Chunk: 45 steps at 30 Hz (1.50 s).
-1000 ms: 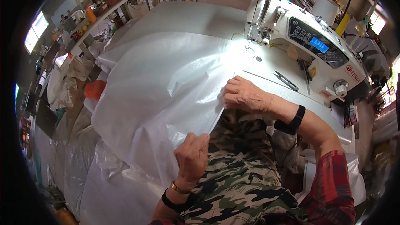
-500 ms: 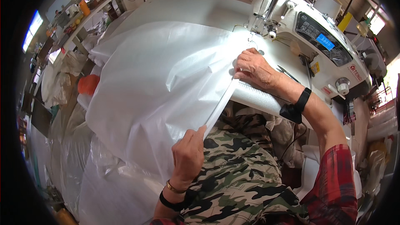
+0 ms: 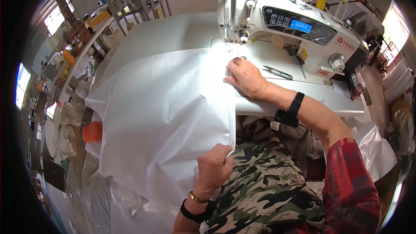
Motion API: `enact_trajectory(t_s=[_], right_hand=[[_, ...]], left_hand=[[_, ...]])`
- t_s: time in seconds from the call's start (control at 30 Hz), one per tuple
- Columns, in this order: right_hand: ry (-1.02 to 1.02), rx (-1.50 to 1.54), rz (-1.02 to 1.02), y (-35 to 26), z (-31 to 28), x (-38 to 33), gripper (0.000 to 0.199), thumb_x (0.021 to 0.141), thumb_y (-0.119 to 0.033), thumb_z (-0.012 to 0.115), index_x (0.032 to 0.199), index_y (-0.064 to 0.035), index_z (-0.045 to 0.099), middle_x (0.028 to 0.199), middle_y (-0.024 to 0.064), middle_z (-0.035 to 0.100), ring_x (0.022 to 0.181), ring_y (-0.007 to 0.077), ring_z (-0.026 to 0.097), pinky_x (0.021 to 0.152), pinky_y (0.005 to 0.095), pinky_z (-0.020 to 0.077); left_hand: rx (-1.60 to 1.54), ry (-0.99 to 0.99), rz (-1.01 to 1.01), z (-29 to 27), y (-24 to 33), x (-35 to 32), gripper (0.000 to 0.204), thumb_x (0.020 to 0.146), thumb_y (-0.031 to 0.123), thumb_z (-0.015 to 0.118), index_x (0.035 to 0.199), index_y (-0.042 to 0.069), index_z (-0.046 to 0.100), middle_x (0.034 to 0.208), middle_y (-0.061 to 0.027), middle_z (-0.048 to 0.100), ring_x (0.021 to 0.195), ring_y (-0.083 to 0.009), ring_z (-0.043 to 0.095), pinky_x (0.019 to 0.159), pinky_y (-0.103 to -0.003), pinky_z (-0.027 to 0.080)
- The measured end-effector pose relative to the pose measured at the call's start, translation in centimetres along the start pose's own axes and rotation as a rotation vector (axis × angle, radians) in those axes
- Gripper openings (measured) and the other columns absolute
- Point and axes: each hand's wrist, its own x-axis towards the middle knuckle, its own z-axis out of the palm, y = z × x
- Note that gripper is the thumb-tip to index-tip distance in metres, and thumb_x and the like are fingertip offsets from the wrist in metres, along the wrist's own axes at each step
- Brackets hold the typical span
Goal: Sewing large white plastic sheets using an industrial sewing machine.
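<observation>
A large white woven plastic sheet covers the left of the machine table and drapes over its front edge. My left hand pinches the sheet's near corner, low above my camouflage-patterned lap. Farther up the same folded edge, my right hand is closed on the sheet with bent fingers, just in front of the needle area. The white sewing machine stands over that far end of the edge, its lamp lighting the spot brightly. Glare hides how the sheet lies under the presser foot.
A pair of thread snips lies on the table right of my right hand. At the left, an orange bundle sits beside the sheet. Clear plastic heaps below it. A grey metal rack stands behind the table.
The view has shifted, with the machine now farther left. The sheet's folded edge has swung from slanted to nearly straight toward me, and the sheet looks flatter. Both hands still hold the edge.
</observation>
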Motion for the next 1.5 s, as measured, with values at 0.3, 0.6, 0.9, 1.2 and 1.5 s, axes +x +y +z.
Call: enact_trajectory(t_s=[0.3, 0.6, 0.9, 1.2, 1.5], right_hand=[[-0.055, 0.083, 0.014, 0.2, -1.3, -0.6, 0.041, 0.09, -0.039, 0.063, 0.107, -0.0006, 0.06, 0.113, 0.0174, 0.06, 0.108, 0.0316, 0.055, 0.094, 0.0435, 0.0407], [-0.231, 0.186, -0.047, 1.4, -2.0, -0.4, 0.067, 0.09, -0.049, 0.059, 0.125, 0.0077, 0.051, 0.141, 0.0286, 0.046, 0.132, 0.0388, 0.041, 0.109, 0.0453, 0.0302], [-0.142, 0.183, -0.062, 2.0, -1.2, -0.6, 0.045, 0.092, -0.022, 0.054, 0.125, 0.0075, 0.052, 0.136, 0.0264, 0.051, 0.128, 0.0376, 0.046, 0.109, 0.0448, 0.0331], [-0.019, 0.168, -0.023, 3.3, -0.6, 0.0, 0.026, 0.091, -0.017, 0.05, 0.103, 0.0036, 0.059, 0.103, 0.0185, 0.06, 0.101, 0.0334, 0.055, 0.092, 0.0441, 0.0407], [-0.087, 0.163, 0.013, 2.9, -0.7, -0.3, 0.043, 0.09, -0.015, 0.05, 0.128, 0.0044, 0.052, 0.12, 0.0221, 0.06, 0.116, 0.0354, 0.054, 0.102, 0.0447, 0.0382]], left_hand=[[0.351, 0.025, 0.187, -0.1, -0.1, 3.3, 0.007, 0.075, 0.005, 0.063, 0.073, 0.005, 0.057, 0.067, -0.011, 0.051, 0.055, -0.0308, 0.055, 0.052, -0.04, 0.043], [0.643, -0.08, 0.331, -1.0, -0.4, 11.7, 0.018, 0.08, 0.011, 0.064, 0.066, 0.004, 0.055, 0.067, -0.0127, 0.054, 0.056, -0.0316, 0.06, 0.052, -0.041, 0.047], [0.822, -0.131, 0.284, 1.1, -2.0, 20.4, 0.019, 0.081, 0.012, 0.062, 0.068, -0.002, 0.066, 0.071, -0.0216, 0.064, 0.064, -0.0367, 0.067, 0.064, -0.045, 0.054], [0.579, -0.109, 0.0, 0.6, -1.3, 21.4, 0.024, 0.088, 0.015, 0.059, 0.103, -0.001, 0.07, 0.095, -0.0205, 0.069, 0.087, -0.0383, 0.066, 0.079, -0.045, 0.052], [0.84, 0.186, 0.026, -6.6, -7.7, 12.6, 0.04, 0.097, 0.024, 0.055, 0.129, 0.0, 0.057, 0.134, -0.0166, 0.057, 0.126, -0.0317, 0.052, 0.107, -0.044, 0.039]])
